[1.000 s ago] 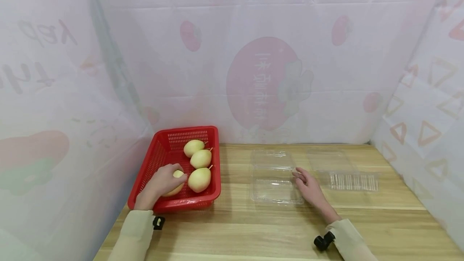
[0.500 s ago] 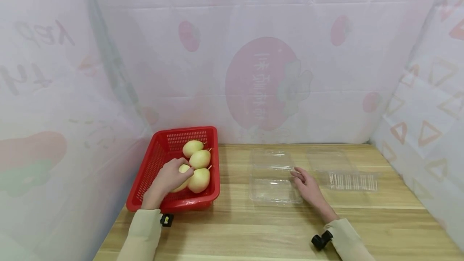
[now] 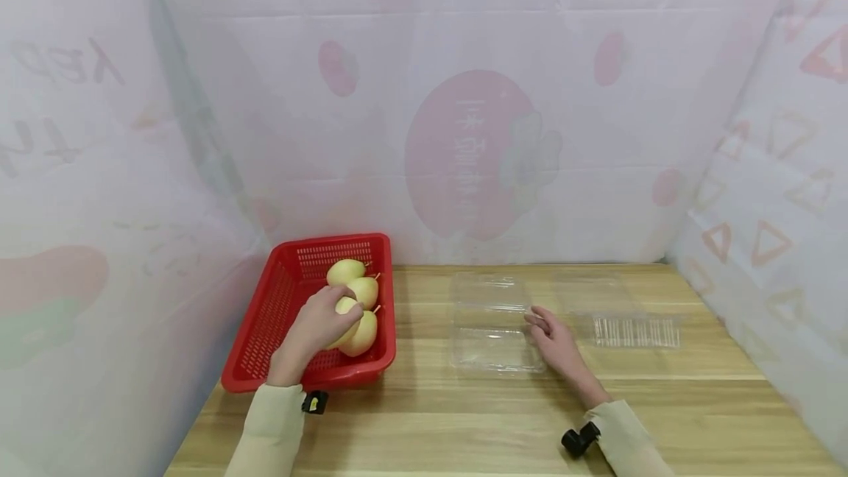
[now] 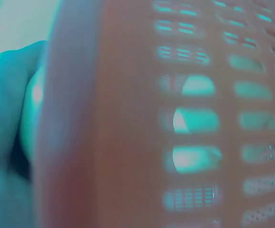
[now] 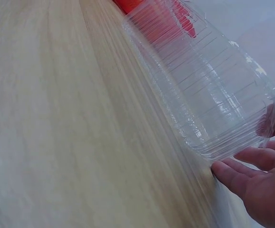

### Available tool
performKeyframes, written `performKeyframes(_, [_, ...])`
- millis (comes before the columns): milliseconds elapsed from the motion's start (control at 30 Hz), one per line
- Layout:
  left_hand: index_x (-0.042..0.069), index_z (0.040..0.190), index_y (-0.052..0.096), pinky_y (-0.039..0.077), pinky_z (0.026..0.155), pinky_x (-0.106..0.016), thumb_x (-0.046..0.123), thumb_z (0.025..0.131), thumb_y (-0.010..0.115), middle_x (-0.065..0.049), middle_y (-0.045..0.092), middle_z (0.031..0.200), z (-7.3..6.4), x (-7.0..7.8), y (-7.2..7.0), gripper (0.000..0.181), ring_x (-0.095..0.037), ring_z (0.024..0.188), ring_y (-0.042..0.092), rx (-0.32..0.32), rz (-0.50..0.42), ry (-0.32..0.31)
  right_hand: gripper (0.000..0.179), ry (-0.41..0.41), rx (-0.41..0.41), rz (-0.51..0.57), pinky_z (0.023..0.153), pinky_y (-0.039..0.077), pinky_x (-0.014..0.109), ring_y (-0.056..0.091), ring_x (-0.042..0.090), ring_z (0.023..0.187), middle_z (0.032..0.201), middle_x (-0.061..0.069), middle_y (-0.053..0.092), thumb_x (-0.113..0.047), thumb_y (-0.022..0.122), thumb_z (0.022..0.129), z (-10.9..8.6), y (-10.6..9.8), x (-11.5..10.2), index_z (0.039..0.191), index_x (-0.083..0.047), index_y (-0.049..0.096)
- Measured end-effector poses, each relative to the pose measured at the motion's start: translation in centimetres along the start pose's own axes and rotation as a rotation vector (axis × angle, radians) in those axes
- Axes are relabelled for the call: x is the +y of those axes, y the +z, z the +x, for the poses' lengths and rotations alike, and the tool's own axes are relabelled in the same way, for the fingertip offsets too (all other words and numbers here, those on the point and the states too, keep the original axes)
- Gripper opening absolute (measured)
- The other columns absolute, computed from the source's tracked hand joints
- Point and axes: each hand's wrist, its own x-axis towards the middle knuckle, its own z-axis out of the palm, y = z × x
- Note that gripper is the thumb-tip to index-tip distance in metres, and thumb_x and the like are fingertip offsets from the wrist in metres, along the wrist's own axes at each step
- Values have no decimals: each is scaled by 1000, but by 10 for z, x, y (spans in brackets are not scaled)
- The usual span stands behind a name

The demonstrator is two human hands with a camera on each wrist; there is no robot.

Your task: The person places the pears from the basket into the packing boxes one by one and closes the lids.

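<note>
In the head view, my left hand (image 3: 316, 324) reaches into a red plastic basket (image 3: 391, 300) and grips a yellow pear (image 3: 346, 306). Three other pears, such as the front one (image 3: 361, 337), lie along the basket's right side, close to the held pear. The left wrist view is mostly filled by the slotted basket wall (image 4: 128, 118), with part of the hand (image 4: 6, 104) behind its rim. Farther right, my right hand (image 3: 558, 348) pinches the right edge of an opened clear plastic clamshell box (image 3: 493, 353). Its thumb sits at the rim in the right wrist view, fingers against the outside wall (image 5: 209, 104).
Another opened clear plastic box (image 3: 636, 331) rests right of the right hand. Everything stands on a wood-grain table (image 3: 424, 425). A printed white cloth (image 3: 483, 35) hangs behind the table and along both sides.
My left hand has moved right and slightly up inside the basket with its pear, now overlapping the other pears. The right hand stays at the box edge. The head view has shifted slightly.
</note>
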Motion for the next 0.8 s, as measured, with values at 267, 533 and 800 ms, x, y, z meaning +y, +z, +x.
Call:
performKeyframes(267, [18, 116, 64, 54, 75, -36, 38, 85, 64, -2, 65, 109, -1, 16, 3, 37, -19, 88, 57, 20, -14, 20, 47, 13, -3, 4, 99, 44, 23, 58, 37, 123, 132, 21, 61, -9, 48, 100, 1, 1, 1, 144, 5, 41])
performKeyframes(533, [18, 113, 65, 46, 62, -28, 37, 86, 63, -2, 62, 101, -2, 28, 9, 33, -18, 81, 53, 12, -80, 37, 46, 16, -10, 64, 86, 46, 12, 59, 39, 121, 132, 25, 60, -6, 47, 99, 0, 2, -3, 143, 7, 41])
performKeyframes(800, [18, 106, 65, 46, 64, -28, 34, 87, 62, 0, 63, 100, 1, 40, 14, 25, -17, 82, 54, 42, -110, 96, 45, 27, -21, 61, 88, 44, 13, 57, 43, 121, 131, 30, 58, 1, 47, 98, -9, -3, -34, 140, 13, 40])
